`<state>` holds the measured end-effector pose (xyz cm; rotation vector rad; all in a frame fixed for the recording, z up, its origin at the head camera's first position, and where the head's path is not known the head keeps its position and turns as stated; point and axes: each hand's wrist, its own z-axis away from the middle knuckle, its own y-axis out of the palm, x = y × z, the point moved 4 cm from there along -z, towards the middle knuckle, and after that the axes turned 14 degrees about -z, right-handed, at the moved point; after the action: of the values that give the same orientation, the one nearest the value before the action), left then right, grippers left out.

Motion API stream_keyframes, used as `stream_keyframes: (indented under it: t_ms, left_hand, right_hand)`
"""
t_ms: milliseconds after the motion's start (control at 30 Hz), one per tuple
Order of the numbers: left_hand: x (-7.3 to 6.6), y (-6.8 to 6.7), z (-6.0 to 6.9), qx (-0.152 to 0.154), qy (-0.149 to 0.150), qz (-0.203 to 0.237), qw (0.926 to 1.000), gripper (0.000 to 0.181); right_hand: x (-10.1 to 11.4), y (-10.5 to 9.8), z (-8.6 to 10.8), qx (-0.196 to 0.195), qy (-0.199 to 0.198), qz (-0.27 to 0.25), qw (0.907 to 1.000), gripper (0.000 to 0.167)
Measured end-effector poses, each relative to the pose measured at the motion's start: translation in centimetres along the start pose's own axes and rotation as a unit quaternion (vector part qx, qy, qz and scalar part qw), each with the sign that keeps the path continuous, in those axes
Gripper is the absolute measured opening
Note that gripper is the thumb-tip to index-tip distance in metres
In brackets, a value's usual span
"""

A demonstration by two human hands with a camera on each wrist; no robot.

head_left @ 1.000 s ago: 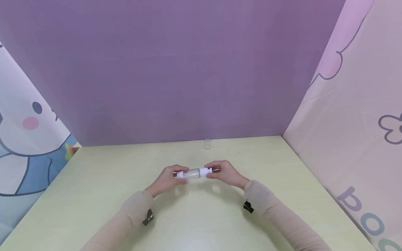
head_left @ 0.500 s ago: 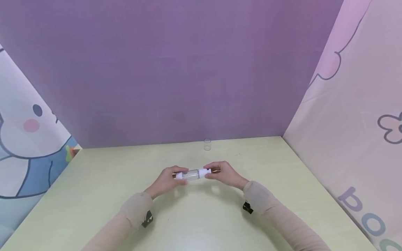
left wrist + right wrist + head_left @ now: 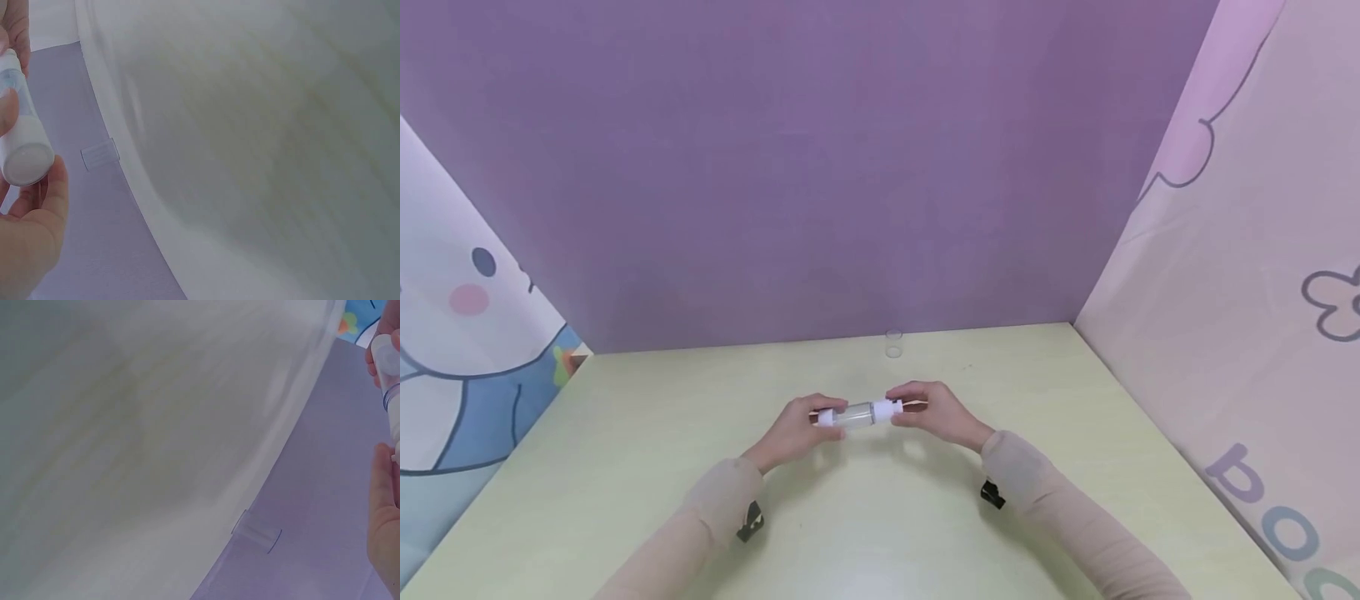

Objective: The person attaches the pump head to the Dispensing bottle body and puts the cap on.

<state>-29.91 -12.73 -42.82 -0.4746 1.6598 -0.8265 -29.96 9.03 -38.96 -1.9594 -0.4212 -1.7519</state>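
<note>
A flat purple panel point(image 3: 820, 167) rose behind everything, and in front of it spread the pale yellow-green tabletop point(image 3: 625, 467) over which I held my hands. The pale pink panel point(image 3: 1217, 275) on my right was printed with a flower outline and coloured letters; the printed panel point(image 3: 445, 400) on my left showed a white cartoon figure in blue. My arms reached in from the near side in beige long sleeves point(image 3: 662, 542) point(image 3: 1075, 521), the cuffs gathered at the wrists.

My left hand point(image 3: 796, 429) was clamped on one white end of a slim cylindrical bottle point(image 3: 854, 416) with a clear middle and white ends. My right hand point(image 3: 942, 414) pinched the other white end between thumb and fingers, a gap showing between that end and my palm. The bottle lay sideways between my two hands, over the middle of the tabletop, its right end tilted slightly up in the head view.

Beyond it, a small clear open-looking cylinder point(image 3: 893, 344) stood upright at the tabletop's far edge, just beside the purple panel; whether they touched, I could not tell. Small black devices point(image 3: 751, 522) point(image 3: 992, 494) sat under my cuffs.
</note>
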Motion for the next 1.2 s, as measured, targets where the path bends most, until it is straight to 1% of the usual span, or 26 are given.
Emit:
stream_keyframes:
  t_ms: [233,500,733,1000,1200]
  left_hand:
    - [-0.3,-0.2,0.0,0.0,-0.008,0.0,1.0,0.039]
    - [-0.3,-0.2,0.0,-0.001,-0.014,-0.003,0.9999,0.039]
    - [-0.2,-0.2,-0.2,0.002,-0.012,-0.001,0.9999,0.04]
    - [-0.2,-0.2,-0.1,-0.001,-0.007,0.001,1.0,0.04]
    - [-0.1,-0.1,0.0,0.002,-0.009,-0.001,1.0,0.04]
  right_hand:
    - [-0.1,0.0,-0.2,-0.003,-0.013,-0.002,0.9999,0.034]
    - [-0.2,0.0,-0.4,-0.009,-0.012,0.007,0.9999,0.032]
    - [-2.5,-0.7,-1.4,-0.019,-0.01,0.007,0.9998,0.033]
    - [-2.7,-0.8,-1.4,-0.02,-0.014,0.019,0.9995,0.031]
    - [-2.9,-0.8,-1.3,-0.024,0.0,0.019,0.9995,0.032]
